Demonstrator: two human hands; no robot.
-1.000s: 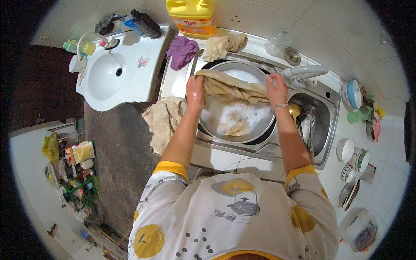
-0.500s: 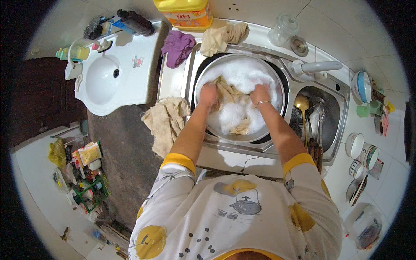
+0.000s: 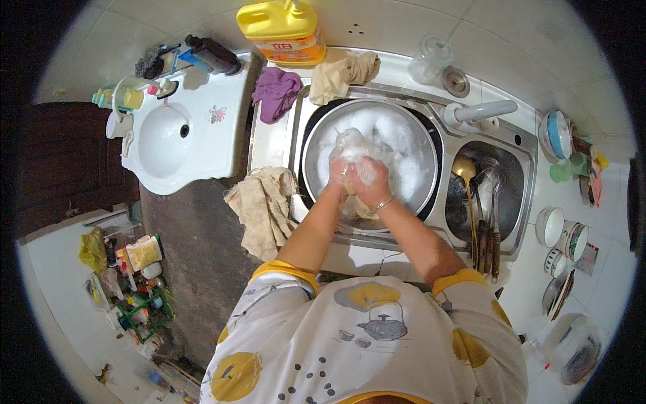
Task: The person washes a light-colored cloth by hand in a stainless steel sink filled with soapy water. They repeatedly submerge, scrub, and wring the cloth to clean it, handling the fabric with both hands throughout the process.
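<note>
A round metal basin (image 3: pixel 308 149) full of white suds (image 3: pixel 412 148) sits in the left bowl of the steel sink. Over its near half, my left hand (image 3: pixel 339 176) and my right hand (image 3: pixel 372 183) are close together, both closed around a wet beige cloth (image 3: pixel 352 140). Foam coats the cloth, which bulges up beyond my fingers; a lower part hangs toward the basin's near edge. Foam also clings to the back of my right hand, and a bracelet circles that wrist. Whether the cloth's lower end touches the water, I cannot tell.
Beige cloths (image 3: pixel 261 205) and a purple cloth (image 3: pixel 277 94) lie around the sink's left side. Behind stands a yellow jug (image 3: pixel 286 34). The right bowl holds a ladle (image 3: pixel 464 168) and other utensils beneath a grey faucet (image 3: pixel 486 111). Several bowls (image 3: pixel 550 225) stand at right, a white washbasin (image 3: pixel 156 145) at left.
My hands have come together from opposite sides of the basin and raised the beige cloth out of the suds, bunched between them. The view has tilted slightly.
</note>
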